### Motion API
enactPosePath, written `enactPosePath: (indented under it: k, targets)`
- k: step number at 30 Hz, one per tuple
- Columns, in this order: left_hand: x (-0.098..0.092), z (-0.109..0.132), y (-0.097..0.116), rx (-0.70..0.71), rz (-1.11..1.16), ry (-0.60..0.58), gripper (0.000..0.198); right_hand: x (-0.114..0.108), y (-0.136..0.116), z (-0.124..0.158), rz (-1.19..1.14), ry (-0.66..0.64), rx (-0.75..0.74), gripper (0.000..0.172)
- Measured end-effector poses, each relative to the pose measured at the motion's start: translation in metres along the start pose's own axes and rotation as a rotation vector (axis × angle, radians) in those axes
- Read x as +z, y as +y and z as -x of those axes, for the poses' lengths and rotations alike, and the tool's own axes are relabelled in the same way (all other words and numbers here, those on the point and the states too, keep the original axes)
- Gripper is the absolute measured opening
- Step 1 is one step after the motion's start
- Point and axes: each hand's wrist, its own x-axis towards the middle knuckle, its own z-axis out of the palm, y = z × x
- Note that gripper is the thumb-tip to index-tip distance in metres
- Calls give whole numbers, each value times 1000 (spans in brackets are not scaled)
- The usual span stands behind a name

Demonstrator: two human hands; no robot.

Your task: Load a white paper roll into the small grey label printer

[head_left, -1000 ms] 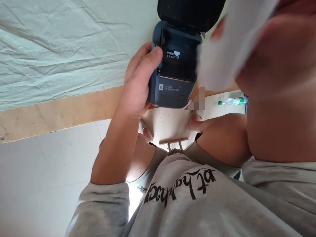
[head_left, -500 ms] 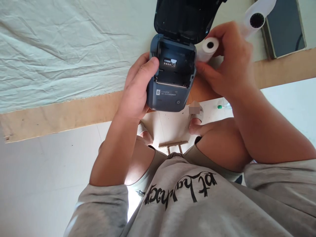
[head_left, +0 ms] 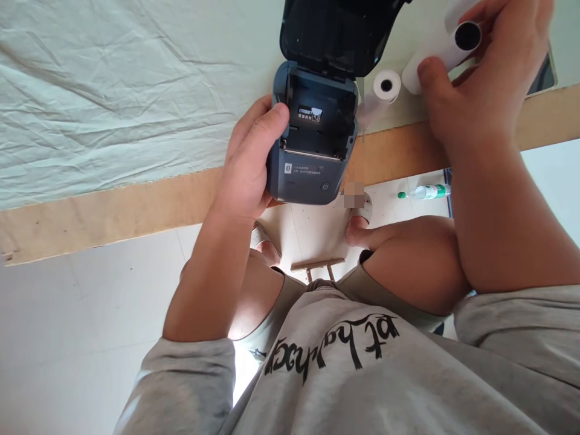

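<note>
A dark blue label printer (head_left: 308,178) is held by my left hand (head_left: 254,151), the thumb pressed on its left side. Its black lid (head_left: 338,36) stands raised, and the paper compartment shows no roll inside, only a small sticker. My right hand (head_left: 493,84) has its fingers and thumb around a larger white paper roll (head_left: 435,57) with a dark core. A smaller white paper roll (head_left: 384,90) stands on the cloth between the printer and my right hand.
A pale green cloth (head_left: 113,90) covers the table, with a bare wooden edge (head_left: 113,208) in front. A dark flat device (head_left: 541,75) lies partly behind my right hand. Below, a green-capped bottle (head_left: 428,192) lies on the floor near my legs.
My right hand has left the smaller roll beside the printer and moved right onto the larger roll. The larger roll has shifted slightly left. My left hand and the printer are nearly still.
</note>
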Motion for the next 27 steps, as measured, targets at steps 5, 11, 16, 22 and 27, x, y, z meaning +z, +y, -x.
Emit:
enactPosePath:
  k: [5, 11, 16, 22, 27]
  targets:
    - [0, 0, 0, -32, -19, 25, 22, 2, -7, 3, -148, -98, -48, 46]
    - [0, 1, 0, -12, -49, -4, 22, -2, 4, 7, 4, -120, -40, 39]
    - [-1, 0, 1, -28, -36, -4, 21, -5, 9, 11, -173, -121, -25, 56]
    - [-1, 3, 0, -70, -40, -23, 27, -6, 11, 13, -74, -102, -43, 38]
    - [0, 2, 1, -61, -21, -5, 23, -8, 13, 13, -226, -90, -26, 55]
